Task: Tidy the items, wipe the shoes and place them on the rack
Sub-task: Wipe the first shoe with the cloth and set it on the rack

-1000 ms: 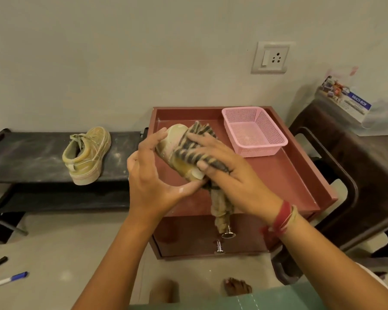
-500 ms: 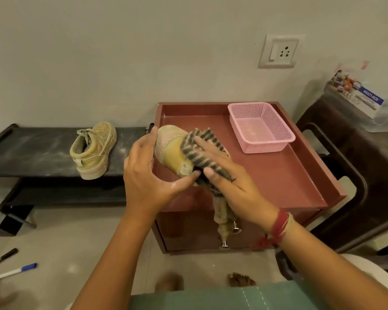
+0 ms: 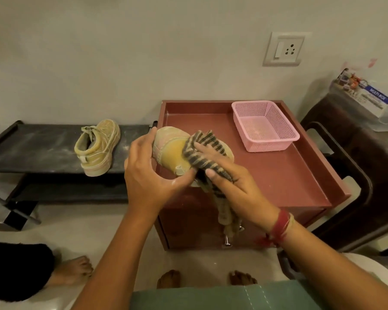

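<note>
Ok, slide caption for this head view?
Left hand holds a yellow shoe over the red cabinet; right hand presses a striped cloth against it.

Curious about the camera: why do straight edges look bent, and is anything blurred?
Head view: wide-angle lens bows the rack and cabinet edges; soft, warm indoor light, faint shadows; left hand, held shoe, cloth and right hand look slightly soft.
</note>
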The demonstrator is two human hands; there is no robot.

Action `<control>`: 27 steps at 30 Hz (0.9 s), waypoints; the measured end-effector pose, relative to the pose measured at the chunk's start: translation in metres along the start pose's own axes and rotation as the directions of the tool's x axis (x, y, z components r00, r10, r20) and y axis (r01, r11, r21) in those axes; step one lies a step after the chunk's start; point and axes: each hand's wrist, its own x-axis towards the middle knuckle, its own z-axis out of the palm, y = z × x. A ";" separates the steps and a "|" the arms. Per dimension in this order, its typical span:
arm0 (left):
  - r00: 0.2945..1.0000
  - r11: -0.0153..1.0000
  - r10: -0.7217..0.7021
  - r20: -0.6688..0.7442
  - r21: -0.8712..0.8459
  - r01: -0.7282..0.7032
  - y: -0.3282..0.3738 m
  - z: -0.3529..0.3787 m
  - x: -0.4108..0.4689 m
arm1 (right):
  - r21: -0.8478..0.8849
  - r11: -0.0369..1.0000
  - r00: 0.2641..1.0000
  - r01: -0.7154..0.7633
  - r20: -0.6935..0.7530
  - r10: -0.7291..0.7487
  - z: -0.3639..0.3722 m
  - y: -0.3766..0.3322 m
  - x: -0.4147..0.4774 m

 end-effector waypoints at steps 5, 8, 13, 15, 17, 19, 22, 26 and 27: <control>0.999 0.999 -0.035 0.014 -0.013 0.035 0.002 -0.002 -0.001 | -0.008 0.953 0.928 -0.302 -0.230 0.292 -0.029 0.026 0.016; 0.996 1.000 -0.012 0.090 0.024 0.010 0.001 -0.003 0.000 | 0.028 0.980 0.961 -0.198 -0.192 0.200 -0.022 0.014 0.015; 0.980 0.997 -0.044 0.194 0.078 0.029 -0.005 -0.002 -0.007 | -0.245 0.969 0.999 -0.028 0.027 0.035 -0.001 0.013 0.012; 0.974 0.995 -0.069 0.217 0.089 0.050 -0.006 -0.002 -0.009 | -0.235 0.950 0.974 -0.204 -0.141 0.174 -0.011 0.019 0.019; 0.970 0.995 -0.079 0.230 0.082 0.061 -0.004 -0.001 -0.009 | -0.285 0.926 0.964 -0.249 -0.167 0.208 -0.011 0.018 0.019; 0.972 0.996 -0.064 0.228 0.069 0.050 -0.003 0.001 -0.009 | -0.315 0.940 0.991 -0.130 -0.033 0.126 -0.002 0.014 0.012; 0.973 0.998 -0.042 0.226 0.057 0.030 -0.004 0.002 -0.007 | -0.355 0.930 0.995 -0.098 -0.042 0.089 -0.007 0.016 0.012; 0.972 0.998 -0.037 0.231 0.057 0.024 -0.004 0.003 -0.008 | -0.396 0.901 0.981 -0.178 -0.139 0.133 -0.013 0.012 0.013; 0.973 0.998 -0.034 0.230 0.055 0.021 -0.004 0.003 -0.008 | -0.374 0.919 0.992 -0.124 -0.060 0.109 -0.006 0.011 0.008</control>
